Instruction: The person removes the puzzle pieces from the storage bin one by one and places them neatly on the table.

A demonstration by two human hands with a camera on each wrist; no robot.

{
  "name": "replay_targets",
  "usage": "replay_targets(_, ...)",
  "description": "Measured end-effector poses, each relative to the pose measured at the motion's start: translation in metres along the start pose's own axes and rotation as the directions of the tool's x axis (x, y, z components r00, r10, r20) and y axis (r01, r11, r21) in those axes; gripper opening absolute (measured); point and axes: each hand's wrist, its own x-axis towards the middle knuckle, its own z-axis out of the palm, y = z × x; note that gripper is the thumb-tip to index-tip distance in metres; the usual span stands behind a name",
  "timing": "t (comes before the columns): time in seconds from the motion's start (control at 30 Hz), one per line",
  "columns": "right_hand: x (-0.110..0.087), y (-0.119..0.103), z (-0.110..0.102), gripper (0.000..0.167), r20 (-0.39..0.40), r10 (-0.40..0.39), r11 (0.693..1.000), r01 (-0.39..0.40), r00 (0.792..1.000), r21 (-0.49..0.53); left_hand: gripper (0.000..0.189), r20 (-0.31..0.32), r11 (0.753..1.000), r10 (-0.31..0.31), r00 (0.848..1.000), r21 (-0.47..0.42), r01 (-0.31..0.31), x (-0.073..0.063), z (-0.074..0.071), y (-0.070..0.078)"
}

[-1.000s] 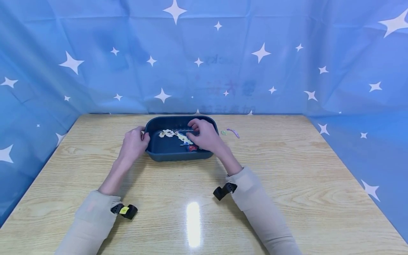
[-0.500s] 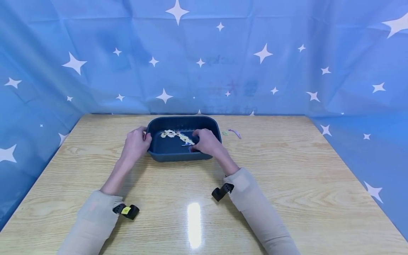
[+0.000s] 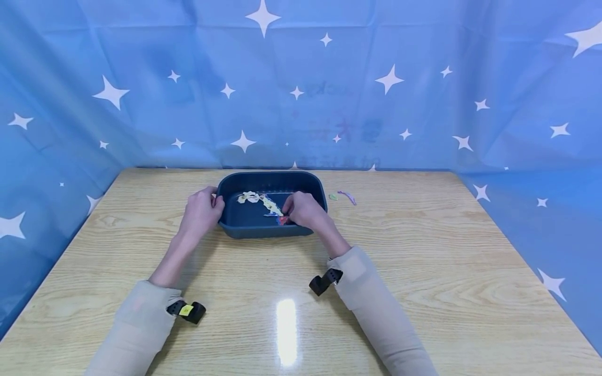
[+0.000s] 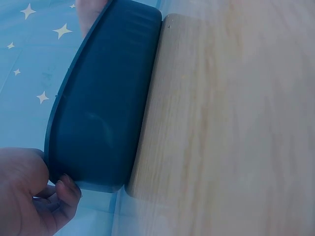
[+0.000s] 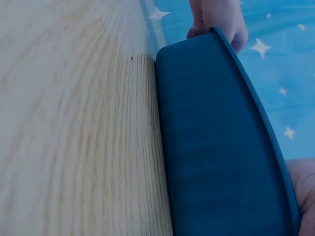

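Observation:
A dark blue rectangular bin (image 3: 258, 231) stands near the far edge of the wooden table. My left hand (image 3: 202, 211) holds its left rim, thumb and fingers on either side of the wall; the left wrist view shows the fingers (image 4: 69, 194) curled at the corner. My right hand (image 3: 305, 210) reaches into the bin at the right, its fingertips pinching a small red and blue piece (image 3: 282, 220). Beside that piece lie a pale, blue-edged strip (image 3: 271, 206) and a cream-white ruffled piece (image 3: 248, 197). In the right wrist view the bin wall hides my right fingertips.
To the right of the bin, a small green piece (image 3: 333, 197) and a thin purple curved piece (image 3: 347, 197) lie on the wooden table (image 3: 400, 250). Behind the table hangs a blue curtain (image 3: 301, 62) with white stars.
My right hand has lowered into the bin and its fingers have closed at the red and blue piece. My left hand stays on the rim. The head view has shifted slightly.

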Motion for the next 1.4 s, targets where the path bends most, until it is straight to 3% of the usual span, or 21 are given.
replay_targets(0.73,0.0001,0.0016,-0.0011,0.004,0.036,0.003,0.999,-0.002,0.999,-0.038,0.033,-0.013,1.000,0.010,1.000,0.002,-0.010,-0.0005,0.0020,0.0005)
replay_targets(0.97,-0.0007,0.0002,-0.0006,0.003,0.040,-0.008,1.000,0.008,0.999,0.007,0.033,-0.013,1.000,0.011,1.000,0.004,-0.011,-0.0010,0.0016,0.0006)
replay_targets(1.17,-0.0026,0.0030,-0.0008,0.005,-0.031,-0.088,0.993,0.091,0.996,0.082,0.033,-0.007,1.000,0.004,1.000,-0.002,-0.004,-0.0012,0.0009,0.0005)
replay_targets(1.4,-0.0062,0.0079,-0.0048,0.005,-0.174,-0.192,0.964,0.219,0.966,0.152,0.034,-0.002,1.000,-0.001,1.000,-0.009,0.001,-0.0008,0.0006,0.0009)
